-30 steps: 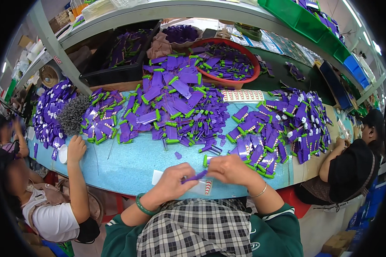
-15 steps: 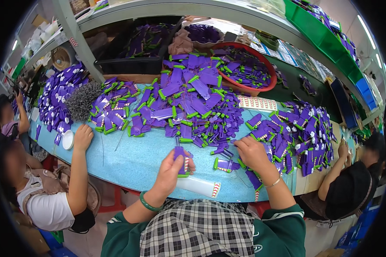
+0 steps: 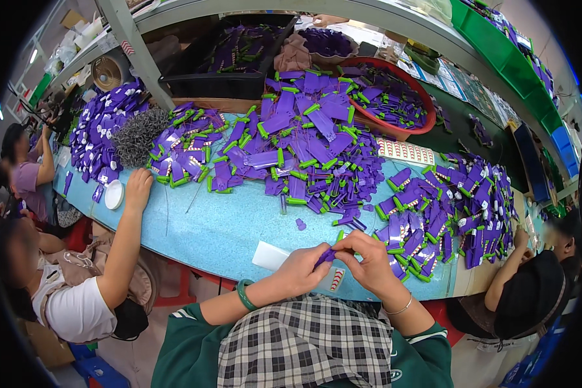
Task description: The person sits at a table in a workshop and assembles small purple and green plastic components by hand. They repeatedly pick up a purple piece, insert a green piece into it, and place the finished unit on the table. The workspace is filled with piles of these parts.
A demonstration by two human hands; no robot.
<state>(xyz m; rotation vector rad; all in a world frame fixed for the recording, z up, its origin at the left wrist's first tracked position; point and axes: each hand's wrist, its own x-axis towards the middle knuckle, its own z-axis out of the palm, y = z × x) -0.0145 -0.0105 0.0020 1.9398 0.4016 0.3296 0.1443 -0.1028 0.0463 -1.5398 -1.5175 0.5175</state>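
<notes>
Free passage runs over the blue table (image 3: 220, 236) left of the left hand (image 3: 306, 270), up to a co-worker's forearm (image 3: 129, 226). Obstacles: the central purple-and-green pile (image 3: 304, 152) ahead, a second pile (image 3: 456, 213) at right, the shelf beam (image 3: 239, 6) spanning the far side.

Left hand (image 3: 304, 269) and right hand (image 3: 368, 262) close together, fingers (image 3: 352, 240) in a bent pinch, both forearms (image 3: 223, 309) aslant inward.

Left hand (image 3: 302, 271) and right hand (image 3: 370, 260) are making two, holding one purple piece (image 3: 326, 257). One red tub (image 3: 404, 134), one black crate (image 3: 216, 87), one bowl (image 3: 335, 59), one wire heap (image 3: 136, 137), one white dish (image 3: 114, 194), one fan (image 3: 108, 72) are showing. At least three co-workers (image 3: 77, 301) are appearing. Heaped purple parts (image 3: 326, 123) are lying too thick for counting.
</notes>
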